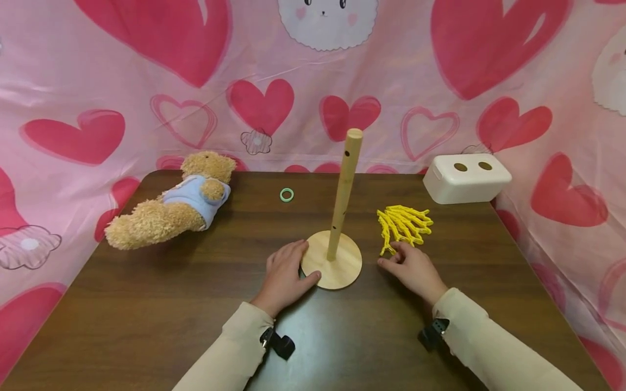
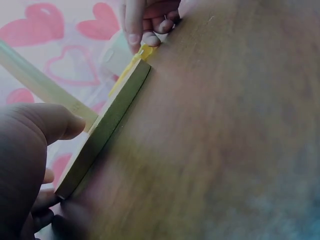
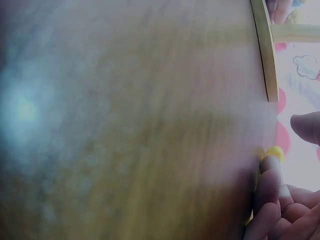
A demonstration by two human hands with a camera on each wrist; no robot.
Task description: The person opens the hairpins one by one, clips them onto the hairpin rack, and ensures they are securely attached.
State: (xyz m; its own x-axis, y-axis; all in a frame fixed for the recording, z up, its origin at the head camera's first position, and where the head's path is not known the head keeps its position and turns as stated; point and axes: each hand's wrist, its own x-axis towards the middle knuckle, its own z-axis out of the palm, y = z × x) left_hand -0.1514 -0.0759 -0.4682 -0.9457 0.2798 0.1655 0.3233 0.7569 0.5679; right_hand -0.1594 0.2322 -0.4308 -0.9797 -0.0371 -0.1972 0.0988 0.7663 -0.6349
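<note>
A wooden stand, a round base (image 1: pixel 319 273) with an upright dowel (image 1: pixel 344 187), is in the middle of the table. My left hand (image 1: pixel 285 277) holds the left side of the base; in the left wrist view the thumb (image 2: pixel 62 122) lies above the disc and fingers reach its edge. To the right lie several yellow branching pieces (image 1: pixel 406 221). My right hand (image 1: pixel 414 270) is at their near end. In the right wrist view its fingertips touch a yellow tip (image 3: pixel 275 153), with the thumb (image 3: pixel 306 126) held apart from the fingers.
A teddy bear (image 1: pixel 193 202) in a blue shirt lies at the left. Behind the stand is a small green ring (image 1: pixel 281 197). A white box (image 1: pixel 464 187) with two round holes stands at the back right. Heart-printed cloth (image 1: pixel 293 60) hangs along the table's far edge.
</note>
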